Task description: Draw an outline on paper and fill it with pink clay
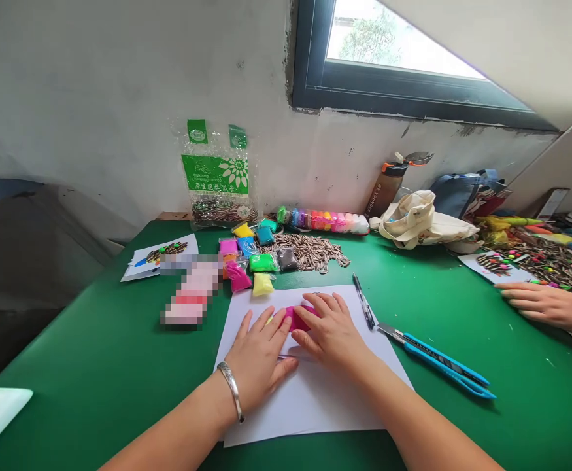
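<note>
White paper [315, 399] lies on the green table, with a flat magenta piece [296, 318] on it. My left hand [261, 350], a silver bracelet at its wrist, lies with fingers spread at the left of the magenta piece; a bit of yellow-green shows beneath its fingers. My right hand [332, 330] rests over the right part of the piece, fingers apart and touching it. Both hands partly cover the piece. A black pen [363, 302] lies at the paper's right edge, beside a blue-handled cutter [445, 363].
Behind the paper are coloured clay packets [263, 262], a seed pile [310, 252] and a seed bag [219, 176]. A decorated card [161, 255] lies left. Along the wall stand a bottle [386, 188] and cloth bag [423, 222]. Another person's hand [550, 304] is at right.
</note>
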Available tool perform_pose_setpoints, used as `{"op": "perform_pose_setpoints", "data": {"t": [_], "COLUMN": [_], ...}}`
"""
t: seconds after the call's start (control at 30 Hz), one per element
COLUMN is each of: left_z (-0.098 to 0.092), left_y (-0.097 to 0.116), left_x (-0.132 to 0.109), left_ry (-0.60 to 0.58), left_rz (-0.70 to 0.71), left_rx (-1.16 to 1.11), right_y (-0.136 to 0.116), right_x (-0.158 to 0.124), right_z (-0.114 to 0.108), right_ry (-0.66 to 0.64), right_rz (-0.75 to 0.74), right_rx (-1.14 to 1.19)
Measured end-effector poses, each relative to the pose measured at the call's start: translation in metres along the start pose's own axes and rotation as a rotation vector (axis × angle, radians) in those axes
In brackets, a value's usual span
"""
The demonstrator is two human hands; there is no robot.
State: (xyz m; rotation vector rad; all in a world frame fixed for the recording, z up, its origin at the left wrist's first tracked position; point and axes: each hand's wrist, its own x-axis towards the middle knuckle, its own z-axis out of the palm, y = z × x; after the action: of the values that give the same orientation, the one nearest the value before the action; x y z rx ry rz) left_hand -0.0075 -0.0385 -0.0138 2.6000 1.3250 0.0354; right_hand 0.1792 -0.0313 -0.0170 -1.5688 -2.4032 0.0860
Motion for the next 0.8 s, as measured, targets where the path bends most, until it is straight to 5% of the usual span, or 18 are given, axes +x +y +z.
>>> {"op": "perform_pose_setpoints", "data": {"t": [0.8], "left_z": [-0.001], "left_y": [0.0], "left_x": [-0.002], "left_ry": [-0.008], "left_rz": [-0.015], "left_rx": [-0.03], "right_y": [0.001], "right_x": [0.0], "right_z": [0.011], "right_ry": [0.035], "right_rz": [0.007], "right_rx": [0.018]}}
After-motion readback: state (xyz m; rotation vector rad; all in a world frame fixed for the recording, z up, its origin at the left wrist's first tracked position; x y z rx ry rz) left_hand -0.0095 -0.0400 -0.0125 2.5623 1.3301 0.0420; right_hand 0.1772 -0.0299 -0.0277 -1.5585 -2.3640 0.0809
